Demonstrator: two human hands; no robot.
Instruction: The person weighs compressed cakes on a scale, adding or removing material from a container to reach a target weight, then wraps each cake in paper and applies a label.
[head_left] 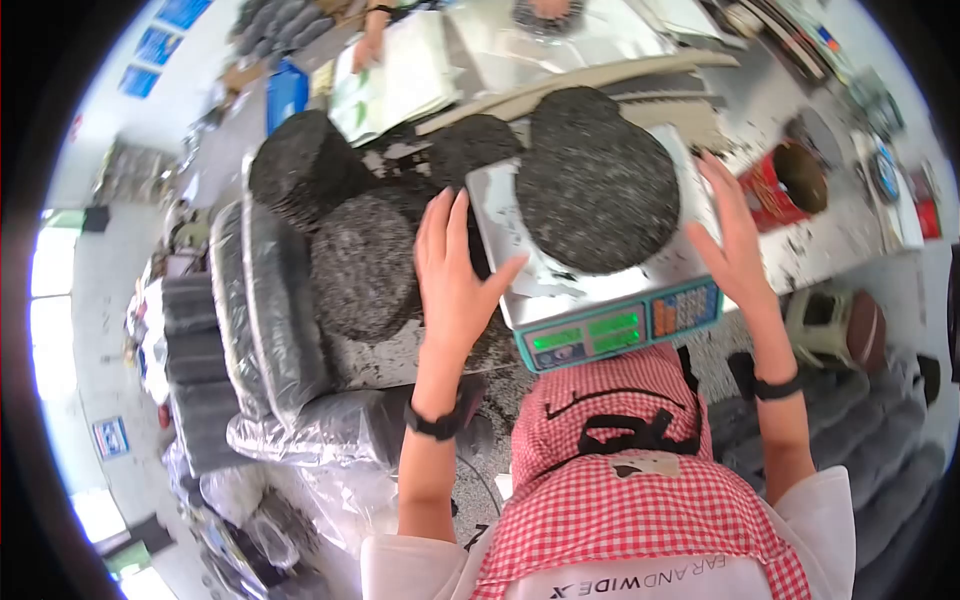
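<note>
A digital scale [617, 335] with a steel pan and a lit green display stands before me. Dark, rough round cakes [600, 195], like dried seaweed, lie on its pan and overlap each other. My left hand [455, 270] is at the pan's left edge, fingers stretched out and thumb pointing inward over the rim. Opposite it, my right hand [732, 245] is spread at the right edge. Neither hand holds anything. Just left of my left hand rests another dark round cake [363, 265], with a thick dark stack [305, 165] behind it.
Plastic-wrapped dark packs [280, 310] line the table's left side. A red tin [785, 185] lies to the right of the scale. Across the table, another person's hand [368, 48] is over white sheets [405, 75]. Dark crumbs are scattered about.
</note>
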